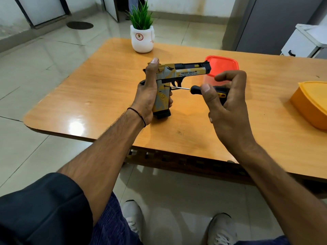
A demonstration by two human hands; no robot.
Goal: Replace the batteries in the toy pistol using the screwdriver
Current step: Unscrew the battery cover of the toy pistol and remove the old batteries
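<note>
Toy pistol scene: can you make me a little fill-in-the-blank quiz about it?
The left hand grips the toy pistol; the right hand holds the ____.
The container behind the muzzle has a ____ lid.
The plant stands in a ____ pot.
Missing words: screwdriver; red; white.

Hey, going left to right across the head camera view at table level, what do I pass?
left hand gripping the toy pistol → screwdriver → right hand holding its handle → orange container at far right
</note>
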